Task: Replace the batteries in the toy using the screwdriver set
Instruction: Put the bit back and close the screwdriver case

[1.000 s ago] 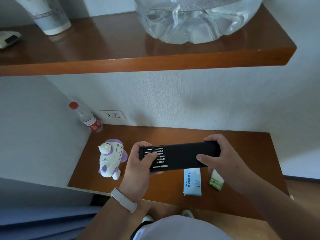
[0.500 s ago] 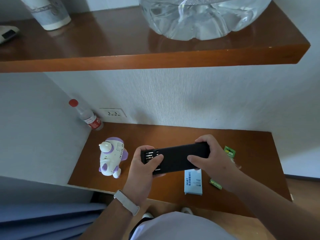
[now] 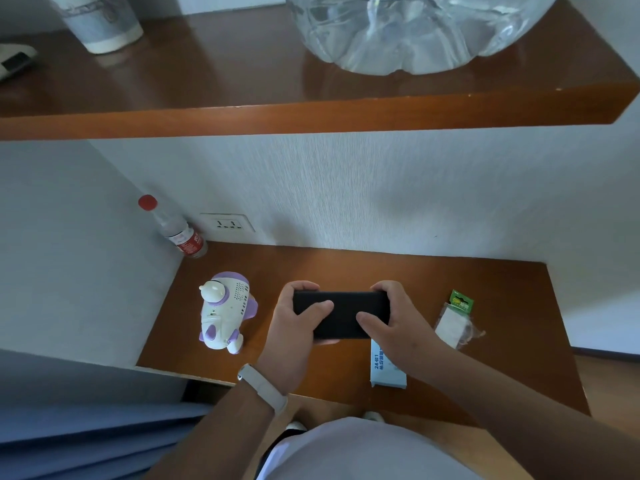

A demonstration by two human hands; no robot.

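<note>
A black screwdriver set case [image 3: 344, 315] is held level above the wooden table [image 3: 311, 268], with my left hand [image 3: 294, 327] gripping its left end and my right hand [image 3: 398, 323] its right end. The case looks closed; no bits show. A white and purple toy [image 3: 225, 311] stands on the table to the left of my left hand. A green battery pack in clear plastic [image 3: 457, 315] lies to the right of my right hand. The set's white and blue box [image 3: 386, 368] lies partly under my right forearm.
A clear bottle with a red cap [image 3: 173, 226] leans in the back left corner beside a wall socket [image 3: 228, 223]. A wooden shelf [image 3: 311, 116] overhangs above, carrying a large water jug [image 3: 415, 29], a paper cup [image 3: 100, 19] and a white device [image 3: 15, 60].
The tray of bits that stuck out at the case's left end has slid in, and the case is now closed. My hands have come closer together. The battery pack has come into sight.
</note>
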